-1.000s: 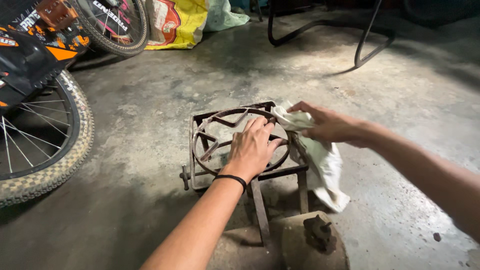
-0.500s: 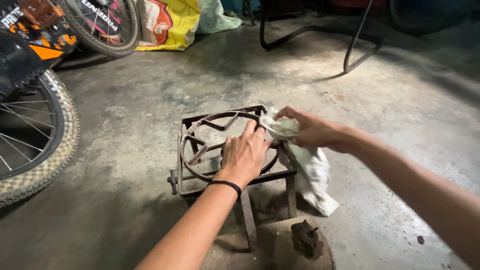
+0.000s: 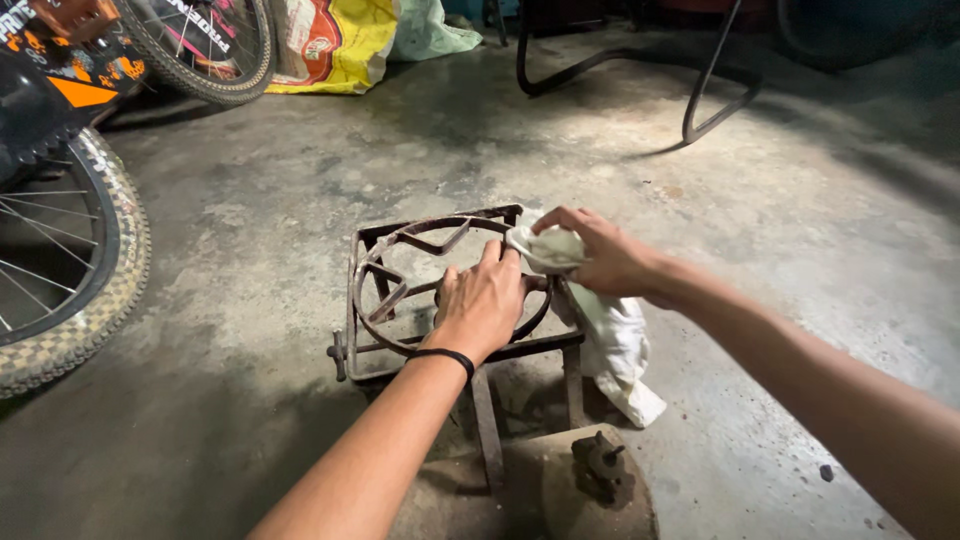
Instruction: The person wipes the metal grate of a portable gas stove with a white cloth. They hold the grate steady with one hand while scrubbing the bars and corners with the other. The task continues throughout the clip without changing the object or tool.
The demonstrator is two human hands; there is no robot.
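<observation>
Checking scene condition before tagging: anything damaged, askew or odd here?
The metal stove stand looks heavily rusted and sits on the bare concrete floor. The left hand rests on its ring; the right hand presses a white cloth to its corner. Nothing spilled.

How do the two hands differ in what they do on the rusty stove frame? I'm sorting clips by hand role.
The left hand lies bare and flat on the rusty stove frame, fingers spread over its ring; the right hand is closed round a bunched white cloth at the frame's far right corner. The left wrist wears a dark band; the right shows none. Both are at the frame's top.
</observation>
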